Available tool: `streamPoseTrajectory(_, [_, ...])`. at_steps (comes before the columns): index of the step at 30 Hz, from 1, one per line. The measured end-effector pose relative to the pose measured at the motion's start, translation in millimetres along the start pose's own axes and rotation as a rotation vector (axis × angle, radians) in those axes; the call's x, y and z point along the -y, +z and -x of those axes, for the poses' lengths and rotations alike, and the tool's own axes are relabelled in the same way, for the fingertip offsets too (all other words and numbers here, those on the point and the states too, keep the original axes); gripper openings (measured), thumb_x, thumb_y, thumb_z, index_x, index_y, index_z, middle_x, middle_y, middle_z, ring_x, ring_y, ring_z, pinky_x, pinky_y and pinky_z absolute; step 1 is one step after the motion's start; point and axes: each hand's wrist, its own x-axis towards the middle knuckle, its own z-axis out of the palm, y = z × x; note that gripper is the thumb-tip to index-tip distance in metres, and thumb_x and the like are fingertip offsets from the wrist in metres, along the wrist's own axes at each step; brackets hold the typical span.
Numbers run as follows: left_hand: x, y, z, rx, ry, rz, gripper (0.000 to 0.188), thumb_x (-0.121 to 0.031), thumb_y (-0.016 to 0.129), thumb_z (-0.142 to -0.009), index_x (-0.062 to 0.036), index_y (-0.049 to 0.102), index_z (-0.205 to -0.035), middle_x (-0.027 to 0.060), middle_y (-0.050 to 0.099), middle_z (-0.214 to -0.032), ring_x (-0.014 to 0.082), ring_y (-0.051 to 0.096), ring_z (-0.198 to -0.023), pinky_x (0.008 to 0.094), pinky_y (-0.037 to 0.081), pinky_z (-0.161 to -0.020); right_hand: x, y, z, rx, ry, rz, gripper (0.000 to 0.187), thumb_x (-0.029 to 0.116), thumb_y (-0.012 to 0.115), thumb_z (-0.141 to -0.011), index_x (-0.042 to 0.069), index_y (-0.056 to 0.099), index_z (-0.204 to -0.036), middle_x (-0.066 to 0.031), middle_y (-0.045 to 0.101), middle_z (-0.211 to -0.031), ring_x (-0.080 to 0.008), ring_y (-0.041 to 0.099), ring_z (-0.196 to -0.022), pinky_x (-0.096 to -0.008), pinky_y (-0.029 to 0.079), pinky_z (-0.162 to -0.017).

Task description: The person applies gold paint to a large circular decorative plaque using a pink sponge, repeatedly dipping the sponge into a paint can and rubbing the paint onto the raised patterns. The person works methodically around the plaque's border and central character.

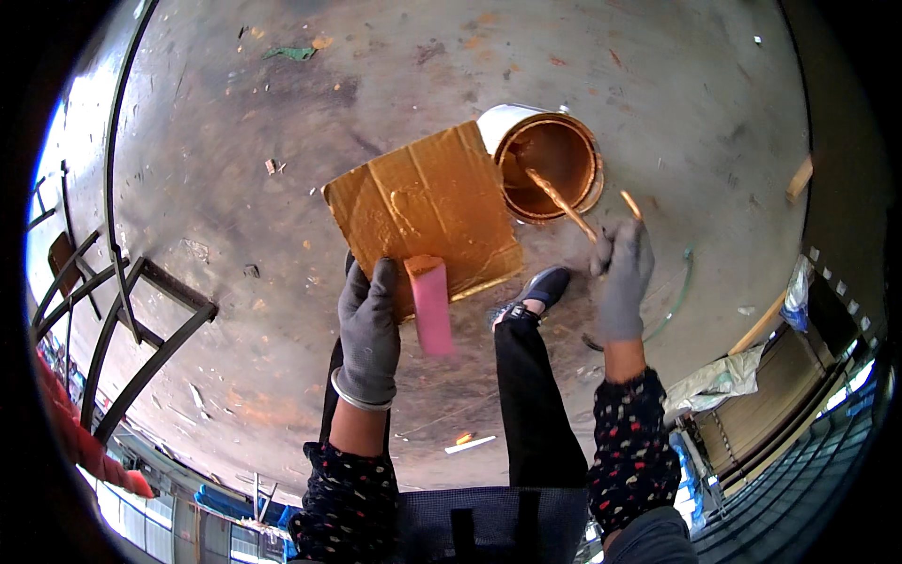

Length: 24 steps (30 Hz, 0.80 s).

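My left hand (368, 324), in a grey glove, is closed on the lower left edge of a cardboard piece (442, 202) smeared with golden-brown paint. Beside that thumb, a pink foam-like strip (430, 305) with a paint-coated upper end lies against the cardboard; whether my fingers grip it too is unclear. My right hand (625, 277), also gloved, closes round a paint-covered stick (564, 202) that slants into an open paint bucket (598, 188). Golden-brown paint coats the bucket's inside. A short orange-brown tip (631, 205) pokes up past my right fingers; its kind cannot be made out.
Black curved metal frames (155, 357) stand on the stained floor at the left. A green hose or cord (684, 282) lies right of my right hand. My shoe (545, 287) is just below the bucket. Whitish sheeting (719, 381) sits at the lower right.
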Motion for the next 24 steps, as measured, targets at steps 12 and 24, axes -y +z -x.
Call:
streamPoseTrajectory(12, [-1, -6, -2, 0.072, -0.034, -0.005, 0.041, -0.025, 0.060, -0.110, -0.0007, 0.057, -0.143, 0.0022, 0.068, -0.130, 0.0096, 0.061, -0.114, 0.0275, 0.049, -0.101, 86, -108, 172, -0.448, -0.212, -0.167, 0.046, 0.015, 0.061, -0.100, 0.007, 0.037, -0.139, 0.0016, 0.043, -0.081, -0.0088, 0.042, -0.065, -0.0264, 0.045, -0.072])
streamPoseTrajectory(24, [8, 34, 20, 0.223, -0.058, -0.045, 0.048, -0.030, 0.063, -0.109, 0.0015, 0.056, -0.144, 0.0055, 0.068, -0.132, 0.0114, 0.062, -0.115, 0.0284, 0.051, -0.101, 96, -103, 171, 0.058, -0.321, -0.231, 0.048, 0.051, 0.050, -0.110, 0.015, 0.050, -0.079, 0.0000, 0.043, -0.057, -0.0132, 0.036, -0.049, -0.0376, 0.038, -0.061])
